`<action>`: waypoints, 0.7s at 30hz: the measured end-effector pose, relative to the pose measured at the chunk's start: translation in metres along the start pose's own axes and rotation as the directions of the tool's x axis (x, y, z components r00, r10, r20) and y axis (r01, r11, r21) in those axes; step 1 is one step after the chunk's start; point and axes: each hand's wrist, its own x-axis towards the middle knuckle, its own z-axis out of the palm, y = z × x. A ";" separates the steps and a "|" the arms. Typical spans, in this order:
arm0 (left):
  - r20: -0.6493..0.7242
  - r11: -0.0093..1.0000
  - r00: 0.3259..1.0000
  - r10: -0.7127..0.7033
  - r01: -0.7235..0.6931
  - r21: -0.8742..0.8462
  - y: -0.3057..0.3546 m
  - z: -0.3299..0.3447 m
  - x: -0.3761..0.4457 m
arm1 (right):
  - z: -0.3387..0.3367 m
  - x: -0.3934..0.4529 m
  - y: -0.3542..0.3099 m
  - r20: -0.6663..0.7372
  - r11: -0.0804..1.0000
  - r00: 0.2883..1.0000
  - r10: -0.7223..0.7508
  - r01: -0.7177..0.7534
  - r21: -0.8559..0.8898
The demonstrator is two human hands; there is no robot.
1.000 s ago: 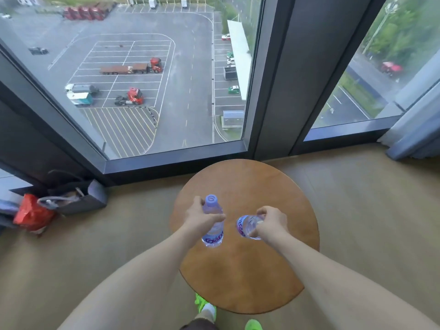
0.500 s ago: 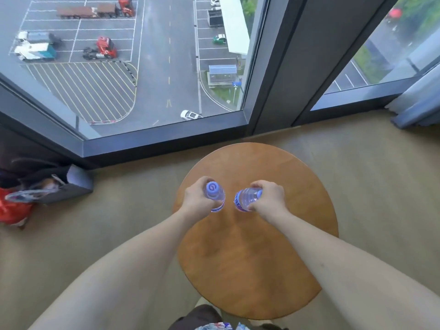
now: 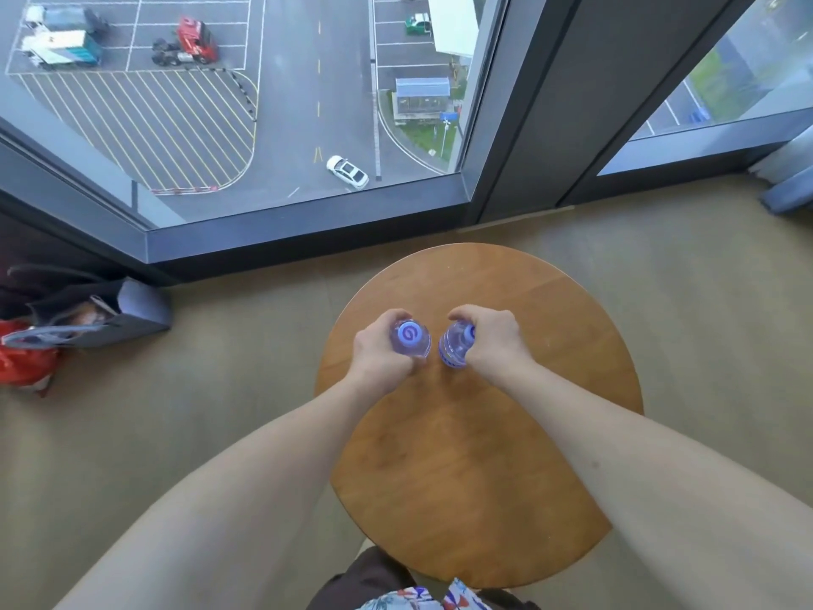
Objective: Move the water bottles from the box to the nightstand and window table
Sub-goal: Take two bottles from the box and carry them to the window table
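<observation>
Gripping one bottle (image 3: pixel 411 339) each, both hands (image 3: pixel 380 350) hover over the table (image 3: pixel 484 455).

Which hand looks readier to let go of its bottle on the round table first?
Probably the left hand: its bottle looks upright, cap facing up. The right hand holds its bottle tilted over the table, so it likely needs straightening first.

Worktop (image 3: pixel 484 477): near half lay bare; two held bottles (image 3: pixel 411 341) stood mid-top, narrow gap between them.
</observation>
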 end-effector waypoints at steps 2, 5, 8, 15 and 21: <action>0.000 1.000 1.000 0.005 -0.005 0.007 0.002 0.002 0.001 | 0.000 0.003 0.000 0.005 1.000 1.000 -0.012 0.012 -0.001; -0.008 1.000 1.000 0.006 -0.006 0.016 0.004 0.006 0.002 | -0.002 0.006 0.003 0.037 1.000 0.999 -0.025 0.025 0.000; -0.005 1.000 1.000 0.011 -0.011 0.009 0.004 0.011 0.003 | -0.002 0.007 0.004 0.054 0.999 0.998 -0.040 0.039 0.013; -0.014 0.998 0.999 0.043 -0.042 0.050 -0.001 0.016 0.004 | -0.001 0.008 0.013 0.044 0.998 0.998 -0.044 0.042 0.046; 0.005 0.997 1.000 0.021 -0.021 0.075 0.009 0.014 -0.001 | -0.007 -0.003 0.004 0.078 0.995 0.992 -0.096 0.098 -0.022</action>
